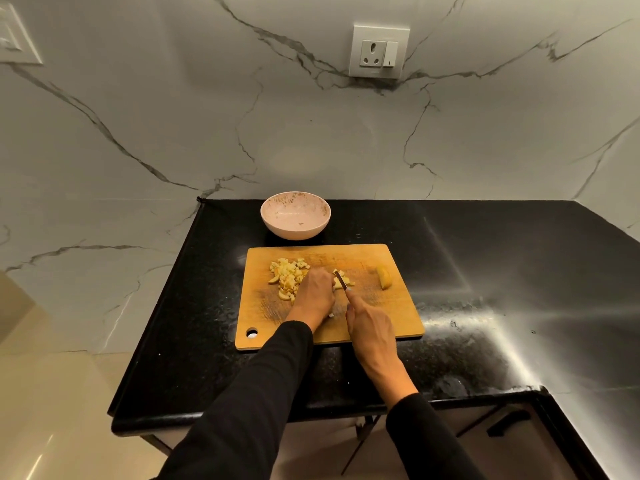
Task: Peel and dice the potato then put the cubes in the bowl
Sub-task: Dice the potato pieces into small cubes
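Observation:
A wooden cutting board (pixel 388 317) lies on the black counter. A heap of yellow potato cubes (pixel 287 277) sits on its left half. My left hand (pixel 313 297) presses down on a potato piece (pixel 341 281) near the board's middle, mostly hiding it. My right hand (pixel 372 336) grips a knife (pixel 342 282), forefinger along its back, the blade against that piece. A larger uncut potato slice (pixel 385 277) lies at the board's right side. The pale pink bowl (pixel 295 216) stands just behind the board and holds no cubes.
The black counter (pixel 502 271) stretches to the right and ends at a marble wall with a socket (pixel 378 51). Its left edge (pixel 156 306) drops off to the floor. A small potato bit (pixel 331 315) lies between my hands.

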